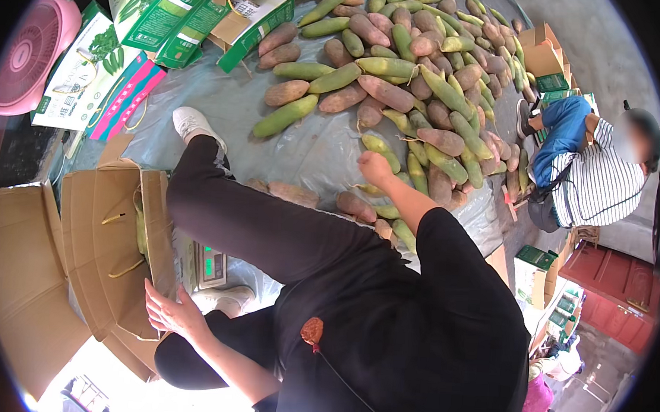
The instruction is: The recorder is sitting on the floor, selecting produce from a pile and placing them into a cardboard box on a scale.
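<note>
Mangoes sorted on tarp, one hand in pile, one on box

Mangoes [396,90], long green and reddish-brown ones, lie heaped on a grey plastic sheet [223,103] spread over the floor, filling the upper middle of the view. Right hand [374,166] reaches out to the near edge of the heap, fingers curled down over a green mango [382,146]; cannot tell whether it actually grips it. Left hand [169,309] is spread flat, fingers apart, pressed against the flap of an open cardboard box [111,247] at lower left. Just beside that box sits a small digital scale [209,267] with a lit green display. Person's black-clad leg and white shoe [192,124] stretch across the sheet between box and heap. Green printed cartons [179,15] lie flat at upper left, near a pink fan [32,49]. Another person in a striped shirt [600,183] sits at the right edge of the heap.
</note>
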The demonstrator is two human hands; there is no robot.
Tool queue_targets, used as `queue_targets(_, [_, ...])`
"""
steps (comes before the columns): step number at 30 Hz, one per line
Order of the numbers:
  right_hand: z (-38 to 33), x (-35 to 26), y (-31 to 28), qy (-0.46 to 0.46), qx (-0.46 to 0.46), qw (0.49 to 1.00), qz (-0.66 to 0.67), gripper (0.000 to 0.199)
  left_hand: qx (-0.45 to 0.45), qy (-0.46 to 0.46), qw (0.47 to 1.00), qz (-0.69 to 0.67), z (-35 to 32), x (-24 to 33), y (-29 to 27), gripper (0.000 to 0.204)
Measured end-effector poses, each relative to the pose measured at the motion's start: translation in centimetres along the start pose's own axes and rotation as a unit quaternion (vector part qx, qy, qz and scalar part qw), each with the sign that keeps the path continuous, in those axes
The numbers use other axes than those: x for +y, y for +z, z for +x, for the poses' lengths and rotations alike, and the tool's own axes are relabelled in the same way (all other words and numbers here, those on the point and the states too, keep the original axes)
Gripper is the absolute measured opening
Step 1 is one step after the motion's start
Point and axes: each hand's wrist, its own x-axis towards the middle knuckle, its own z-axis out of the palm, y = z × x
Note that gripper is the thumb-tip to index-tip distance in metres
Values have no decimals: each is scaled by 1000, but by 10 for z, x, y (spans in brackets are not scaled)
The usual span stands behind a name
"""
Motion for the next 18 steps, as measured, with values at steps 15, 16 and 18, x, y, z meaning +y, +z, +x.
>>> queue_targets(15, [36, 73, -134, 61, 91, 898, -426, 21, 6, -1, 1000, 21, 1, 7, 4, 69])
queue_targets(16, [39, 80, -138, 65, 77, 899, -427, 23, 7, 3, 1000, 22, 1, 6, 6, 69])
queue_targets(18, [37, 89, -142, 64, 68, 893, -441, 23, 9, 0, 1000, 27, 1, 6, 5, 68])
